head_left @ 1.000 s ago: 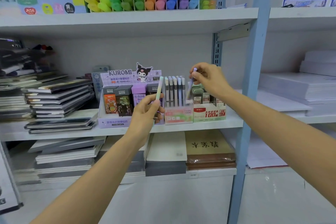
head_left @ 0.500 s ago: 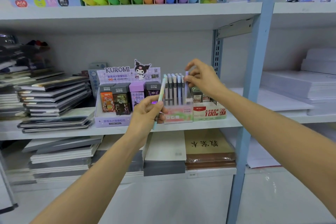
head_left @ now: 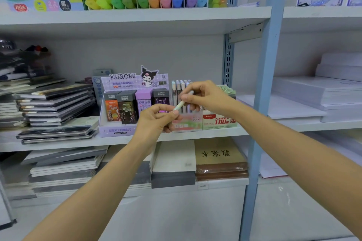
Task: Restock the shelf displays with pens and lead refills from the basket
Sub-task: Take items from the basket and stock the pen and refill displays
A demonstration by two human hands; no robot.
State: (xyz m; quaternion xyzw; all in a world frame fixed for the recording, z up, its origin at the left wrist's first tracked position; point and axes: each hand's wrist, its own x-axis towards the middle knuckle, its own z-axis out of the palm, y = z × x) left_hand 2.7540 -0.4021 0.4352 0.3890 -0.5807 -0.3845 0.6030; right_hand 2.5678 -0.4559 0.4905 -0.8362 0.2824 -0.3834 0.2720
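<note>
While a pale green pen (head_left: 180,104) is held tilted just in front of the pen box (head_left: 187,122), lower end pinched by fingers of the left hand (head_left: 154,121), upper end pinched by fingers of the right hand (head_left: 207,98)

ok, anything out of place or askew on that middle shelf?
Mostly tidy. The dark notebook stack left of the Kuromi display is fanned and leaning, edges not aligned. That display mixes dark Ultraman packs with one lilac Kuromi pack.
</note>
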